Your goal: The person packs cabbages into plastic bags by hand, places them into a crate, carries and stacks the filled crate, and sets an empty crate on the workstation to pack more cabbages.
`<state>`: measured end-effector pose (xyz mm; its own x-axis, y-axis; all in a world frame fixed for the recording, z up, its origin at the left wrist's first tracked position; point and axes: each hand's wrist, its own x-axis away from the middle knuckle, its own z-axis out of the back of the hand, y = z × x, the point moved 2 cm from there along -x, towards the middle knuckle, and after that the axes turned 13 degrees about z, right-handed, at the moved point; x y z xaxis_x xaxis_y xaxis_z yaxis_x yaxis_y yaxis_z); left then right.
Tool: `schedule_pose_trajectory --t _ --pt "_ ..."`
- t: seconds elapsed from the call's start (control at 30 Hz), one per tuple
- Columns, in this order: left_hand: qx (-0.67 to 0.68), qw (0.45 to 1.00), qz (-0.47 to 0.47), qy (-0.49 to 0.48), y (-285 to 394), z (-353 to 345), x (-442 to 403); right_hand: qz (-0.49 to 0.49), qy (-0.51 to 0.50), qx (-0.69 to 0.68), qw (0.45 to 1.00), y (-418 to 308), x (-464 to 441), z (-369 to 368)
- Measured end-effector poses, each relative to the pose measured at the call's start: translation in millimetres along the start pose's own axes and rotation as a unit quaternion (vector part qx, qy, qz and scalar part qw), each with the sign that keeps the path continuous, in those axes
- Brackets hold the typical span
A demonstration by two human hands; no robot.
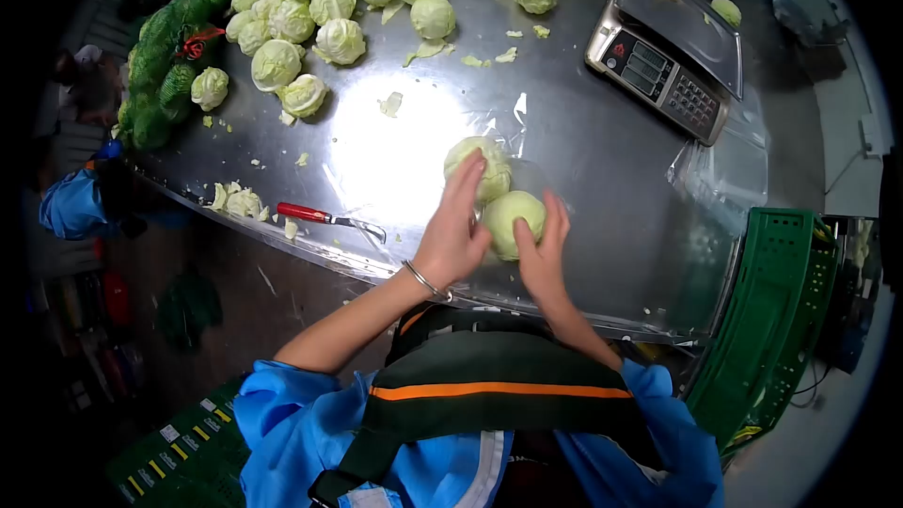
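Two pale green cabbages lie together near the front of the metal table. My left hand [454, 230] presses against the left side of the farther cabbage [491, 179], its fingers stretched along it. Around the nearer cabbage [513, 223] my right hand [544, 249] is curved, thumb on top and fingers on the right side. Thin clear plastic [534, 179] shows beside the two heads; whether it wraps them I cannot tell. A red-handled knife [306, 214] with a hooked-looking blade lies to the left of my left hand.
Many cabbages [334, 5] cover the far left of the table [602, 198], beside green net sacks [155, 85]. A digital scale [663, 71] stands at the far right, with clear plastic bags [729, 160] near it. A green crate [767, 320] is right; a person in blue [73, 202], left.
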<state>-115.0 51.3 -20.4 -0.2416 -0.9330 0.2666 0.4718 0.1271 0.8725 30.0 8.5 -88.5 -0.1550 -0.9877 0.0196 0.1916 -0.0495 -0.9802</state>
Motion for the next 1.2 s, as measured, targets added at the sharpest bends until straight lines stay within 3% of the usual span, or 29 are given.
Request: schedule_pose_trajectory --t 0.03,0.07,0.17,0.2,0.3,0.4,0.43,0.47,0.5,0.63,0.67,0.77,0.83,0.93,1.1,1.17,1.2 --pt "0.024 0.999 -0.002 0.021 -0.9 -2.8 -0.2 0.067 0.007 0.153 0.986 5.4 -6.9 -4.9" --pt "0.048 0.998 -0.005 0.042 -1.8 -5.6 -0.3 0.054 0.041 0.138 0.988 14.0 -13.7 -10.6" --pt "0.035 0.995 -0.027 0.088 -8.8 -15.7 -8.9 -0.066 0.175 -0.024 0.982 19.0 -41.7 -15.3" --pt "0.032 0.994 -0.031 0.097 -10.4 -14.9 -11.9 -0.156 0.200 -0.135 0.958 21.6 -53.4 -9.0" --pt "-0.004 0.996 -0.040 0.080 -9.9 -11.3 -4.9 -0.270 0.072 -0.315 0.907 34.7 -69.0 -7.8" --pt "-0.135 0.976 -0.105 0.134 -20.0 -12.6 8.6 -0.362 -0.017 -0.396 0.844 64.8 -72.4 -16.0" --pt "-0.159 0.971 -0.082 0.159 -28.6 -13.9 13.9 -0.398 -0.041 -0.427 0.811 47.0 -70.4 -19.7" --pt "-0.183 0.964 -0.058 0.181 -42.1 -16.4 19.6 -0.430 -0.015 -0.373 0.822 28.3 -65.4 -21.2" --pt "-0.208 0.957 -0.033 0.201 -55.9 -17.8 21.5 -0.427 -0.013 -0.364 0.828 19.1 -63.4 -23.9" --pt "-0.035 0.955 -0.073 0.285 -78.2 -12.0 11.2 -0.385 -0.059 -0.292 0.873 1.9 -65.4 -28.0" --pt "0.033 0.959 -0.035 0.280 -81.3 -6.6 10.0 -0.365 -0.086 -0.265 0.888 -1.6 -68.2 -27.0" --pt "-0.012 0.946 -0.063 0.317 -67.2 33.9 1.1 -0.242 -0.157 -0.185 0.940 -15.2 -90.2 -38.8" --pt "0.225 0.941 0.053 0.247 -49.5 60.8 -6.5 -0.184 -0.099 -0.209 0.955 -40.4 -107.2 -47.4" --pt "0.371 0.902 0.136 0.175 -27.5 104.2 -17.2 -0.135 -0.076 -0.277 0.948 -71.2 -129.3 -37.6" --pt "0.429 0.893 0.124 0.058 45.8 148.1 -25.5 -0.122 -0.036 -0.423 0.897 -139.9 -136.5 1.8" --pt "0.427 0.901 0.082 0.001 77.7 154.5 -21.2 -0.058 -0.077 -0.482 0.871 -177.5 -124.8 30.5" --pt "0.398 0.916 0.044 -0.011 95.8 154.1 -16.0 0.018 -0.084 -0.415 0.906 -192.6 -117.0 48.2"
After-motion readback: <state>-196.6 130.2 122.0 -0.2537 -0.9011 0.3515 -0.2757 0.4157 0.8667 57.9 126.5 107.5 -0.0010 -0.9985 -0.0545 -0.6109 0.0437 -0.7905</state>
